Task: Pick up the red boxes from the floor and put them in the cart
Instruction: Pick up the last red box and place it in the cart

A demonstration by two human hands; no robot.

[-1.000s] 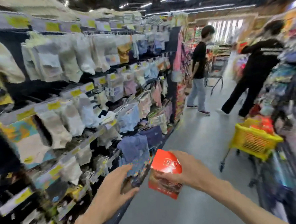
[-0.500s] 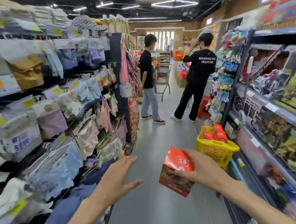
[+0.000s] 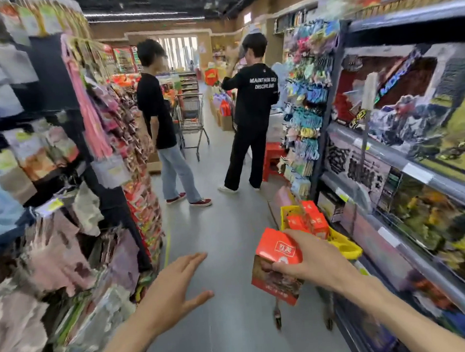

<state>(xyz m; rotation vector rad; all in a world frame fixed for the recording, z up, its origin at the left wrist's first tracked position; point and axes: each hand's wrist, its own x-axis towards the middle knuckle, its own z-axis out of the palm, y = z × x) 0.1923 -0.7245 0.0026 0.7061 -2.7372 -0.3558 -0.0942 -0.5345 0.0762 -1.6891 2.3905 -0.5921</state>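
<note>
Right hand (image 3: 311, 263), lower centre-right of the frame: grip closed round a red box (image 3: 277, 265), fingers wrapped over its right side and front edge, thumb side hidden behind the carton. Box tilted, orange-red top panel with a white label facing up, darker printed side facing down and toward the camera. Forearm reaching in from the bottom right corner, wrist straight, box held in the air above the grey floor (image 3: 224, 230).

Left hand (image 3: 175, 285), lower centre: grip wide, holding nothing, touching nothing. Fingers straight and together, pointing toward the upper right, thumb spread out to the right, back of the hand up. Forearm rising from the bottom edge, left of centre.

Yellow cart (image 3: 344, 246) just behind the right hand, against the right-hand shelves (image 3: 415, 164). More red boxes (image 3: 314, 219) inside it, stacked above the rim. Most of the basket hidden by the hand and the held box; only a yellow rim strip and an upper corner showing, with wheels on the floor beneath.

Hanging goods on the left rack (image 3: 49, 187) smeared by blur, hard to identify. In the middle of the aisle, two people in black tops (image 3: 256, 98), and a metal trolley (image 3: 192, 115) between them.
</note>
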